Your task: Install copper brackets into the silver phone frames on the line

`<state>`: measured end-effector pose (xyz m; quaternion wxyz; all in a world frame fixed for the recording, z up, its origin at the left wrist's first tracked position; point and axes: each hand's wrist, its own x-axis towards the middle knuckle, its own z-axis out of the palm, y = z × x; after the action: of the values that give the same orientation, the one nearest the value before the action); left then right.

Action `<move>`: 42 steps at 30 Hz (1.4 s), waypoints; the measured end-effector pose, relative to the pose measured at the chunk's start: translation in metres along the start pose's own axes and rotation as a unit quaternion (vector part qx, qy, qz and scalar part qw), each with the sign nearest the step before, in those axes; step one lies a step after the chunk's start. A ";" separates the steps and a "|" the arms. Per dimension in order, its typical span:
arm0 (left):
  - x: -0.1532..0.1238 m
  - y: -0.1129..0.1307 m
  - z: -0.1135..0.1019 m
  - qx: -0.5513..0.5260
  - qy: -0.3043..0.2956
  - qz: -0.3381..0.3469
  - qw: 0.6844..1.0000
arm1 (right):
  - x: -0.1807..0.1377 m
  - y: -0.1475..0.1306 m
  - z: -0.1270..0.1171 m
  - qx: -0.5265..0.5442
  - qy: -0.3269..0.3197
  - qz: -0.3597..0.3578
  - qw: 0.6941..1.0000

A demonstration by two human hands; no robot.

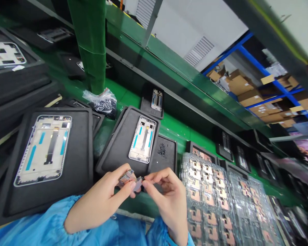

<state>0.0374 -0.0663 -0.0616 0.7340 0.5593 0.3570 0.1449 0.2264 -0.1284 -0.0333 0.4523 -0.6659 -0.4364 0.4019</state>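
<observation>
from my remote seat i have the small circuit board [125, 177] at the lower middle of the frame, held up by my left hand [109, 193], which is closed on it with the thumb over the grey piece [138, 185] beside it. my right hand [166, 188] is nearly closed, thumb and index tips at the dark end of that piece; whether they pinch it or only touch it i cannot tell, nor whether piece and board are joined

to do this well, i would let the left hand do the steadying, gripping by the edges, and let the right make small, light moves, never bending the piece sharply. the phone frame [143, 139] lies on a black foam tray [115, 150] at the centre, just above the fingers, so i would avoid brushing it, and the clear plastic trays [183, 177] at lower right deserve the same elbow room
</observation>
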 end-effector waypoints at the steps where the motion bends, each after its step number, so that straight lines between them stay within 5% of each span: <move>1: 0.000 0.000 0.000 0.004 -0.001 -0.001 1.000 | -0.002 -0.001 0.000 -0.005 0.001 0.006 1.000; 9: -0.004 -0.003 0.001 0.053 0.004 -0.003 0.999 | -0.009 -0.003 0.008 -0.018 0.033 -0.003 0.999; 22: -0.005 0.004 -0.004 0.157 -0.038 0.030 0.986 | -0.006 0.003 0.003 0.062 -0.051 0.037 0.996; 27: -0.005 0.002 -0.006 0.029 -0.037 0.011 0.999 | -0.004 0.009 0.003 0.197 -0.099 0.110 0.969; 32: -0.002 0.004 -0.005 -0.101 -0.047 -0.011 0.994 | -0.006 0.006 0.002 0.219 -0.110 0.108 0.963; 42: -0.004 0.005 -0.007 -0.111 -0.075 -0.029 0.991 | -0.007 0.004 0.008 0.164 -0.077 0.100 0.978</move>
<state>0.0310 -0.0617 -0.0560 0.8198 0.4734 0.2991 0.1201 0.2180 -0.1335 -0.0380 0.4783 -0.5898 -0.3292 0.5613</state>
